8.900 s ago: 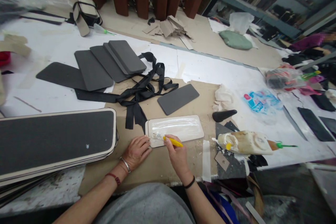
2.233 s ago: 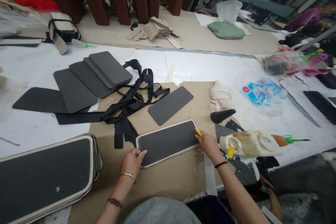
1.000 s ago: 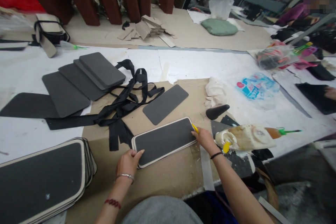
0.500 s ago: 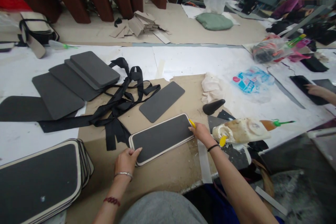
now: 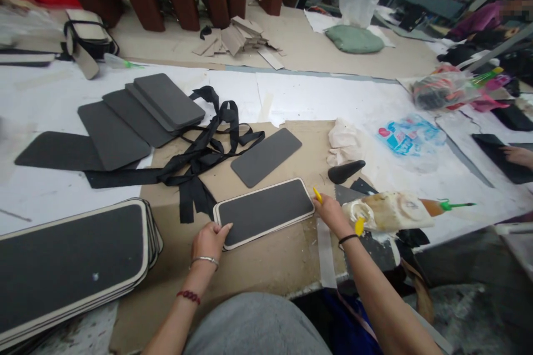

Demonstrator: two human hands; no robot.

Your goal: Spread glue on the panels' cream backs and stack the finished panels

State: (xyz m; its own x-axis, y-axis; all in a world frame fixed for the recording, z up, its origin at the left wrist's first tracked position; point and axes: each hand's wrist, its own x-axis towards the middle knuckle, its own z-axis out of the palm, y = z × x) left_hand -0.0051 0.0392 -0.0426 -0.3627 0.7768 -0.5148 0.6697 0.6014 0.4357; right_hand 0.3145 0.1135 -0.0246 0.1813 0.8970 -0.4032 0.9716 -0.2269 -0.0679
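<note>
A dark grey rounded panel with a cream border [image 5: 266, 212] lies on brown cardboard in front of me. My left hand [image 5: 209, 244] pinches its near left corner, thumb on top and fingers at the edge. At the right end, my right hand [image 5: 331, 213] is closed around a slim yellow tool [image 5: 317, 196], its tip poking up beside the panel's corner. Another yellow piece [image 5: 359, 226] shows behind that wrist; whether it belongs to the same tool I cannot tell. A plain grey panel [image 5: 266, 157] lies just beyond the bordered one.
Bordered panels are stacked [image 5: 75, 258] at the left. Behind them are fanned grey panels [image 5: 114, 136] and tangled black strips [image 5: 195, 161]. A glue-smeared bottle [image 5: 387, 211] lies right of my hand, near a black pointed object [image 5: 346, 172]. A co-worker's hand [image 5: 518, 155] is at far right.
The view has shifted, so most things on the table sit further right. My right hand has drawn slightly away from the panel's right end; the left keeps its hold.
</note>
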